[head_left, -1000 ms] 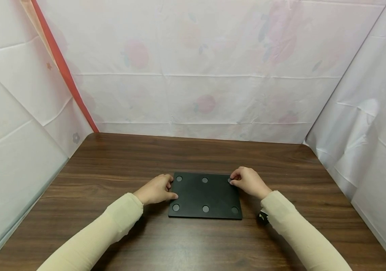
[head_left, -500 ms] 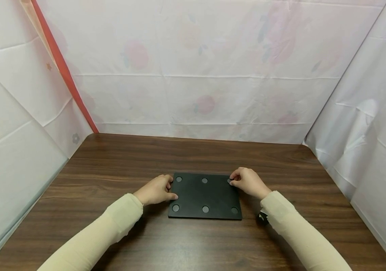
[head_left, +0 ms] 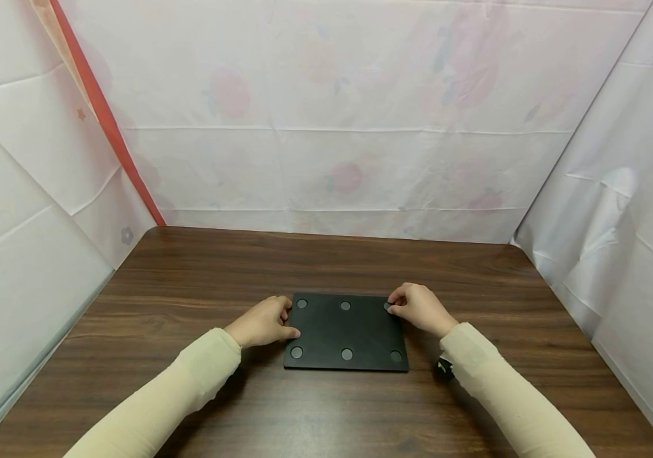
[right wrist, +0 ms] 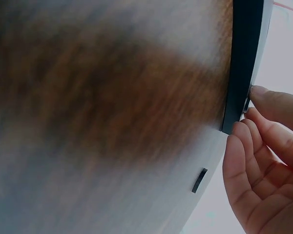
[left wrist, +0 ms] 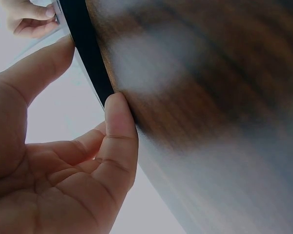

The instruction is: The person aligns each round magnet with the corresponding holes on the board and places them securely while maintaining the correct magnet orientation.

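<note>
A flat black rectangular board (head_left: pixel 349 331) lies on the table, with round grey spots along its far and near edges. The near right spot (head_left: pixel 396 356) looks darker than the others. My left hand (head_left: pixel 266 321) holds the board's left side, its thumb on the top face and a finger against the edge (left wrist: pixel 90 53). At the far right corner, the thumb and index finger of my right hand (head_left: pixel 422 308) pinch a small dark disc (head_left: pixel 387 306) at the spot there. The fingertips hide most of the disc. Its other fingers are curled beside the board's edge (right wrist: pixel 244 58).
The brown wood-grain table (head_left: pixel 217 267) extends around the board. Pale printed curtains (head_left: pixel 326 127) hang behind and at both sides, with a red strip (head_left: pixel 105 121) at the back left. A short black mark (right wrist: pixel 199 180) shows in the right wrist view.
</note>
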`<state>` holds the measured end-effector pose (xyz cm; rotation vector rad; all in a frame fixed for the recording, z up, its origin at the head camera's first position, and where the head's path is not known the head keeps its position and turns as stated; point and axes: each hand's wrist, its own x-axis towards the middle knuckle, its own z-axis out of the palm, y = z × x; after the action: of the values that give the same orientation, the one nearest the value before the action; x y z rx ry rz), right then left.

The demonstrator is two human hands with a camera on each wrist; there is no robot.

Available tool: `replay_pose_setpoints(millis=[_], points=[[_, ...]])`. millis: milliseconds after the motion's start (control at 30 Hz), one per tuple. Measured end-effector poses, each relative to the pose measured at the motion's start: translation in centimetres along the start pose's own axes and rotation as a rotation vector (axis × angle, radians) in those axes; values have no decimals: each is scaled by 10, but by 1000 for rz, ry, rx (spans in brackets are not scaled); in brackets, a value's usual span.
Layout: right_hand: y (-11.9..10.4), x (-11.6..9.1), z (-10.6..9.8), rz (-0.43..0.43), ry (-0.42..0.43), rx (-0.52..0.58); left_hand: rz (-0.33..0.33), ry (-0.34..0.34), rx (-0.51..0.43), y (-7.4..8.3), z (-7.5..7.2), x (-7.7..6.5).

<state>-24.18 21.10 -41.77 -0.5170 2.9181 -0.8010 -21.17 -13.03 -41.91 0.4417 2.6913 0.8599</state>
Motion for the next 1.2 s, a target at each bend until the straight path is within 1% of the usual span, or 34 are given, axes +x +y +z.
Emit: replay_pose_setpoints(millis=[400, 633, 833, 1000, 1200], points=[[1, 0, 0, -5, 0, -9, -10, 2, 7, 1, 0, 0], [3, 0, 1, 12, 0, -5, -14, 4, 17, 3, 0, 0], [3, -1, 0, 8, 0, 0, -16, 5, 16, 3, 0, 0], [3, -4, -4, 3, 20, 8, -15, 4, 10, 3, 0, 0], [5, -7, -15, 4, 62, 16, -11, 7, 7, 3, 0, 1]])
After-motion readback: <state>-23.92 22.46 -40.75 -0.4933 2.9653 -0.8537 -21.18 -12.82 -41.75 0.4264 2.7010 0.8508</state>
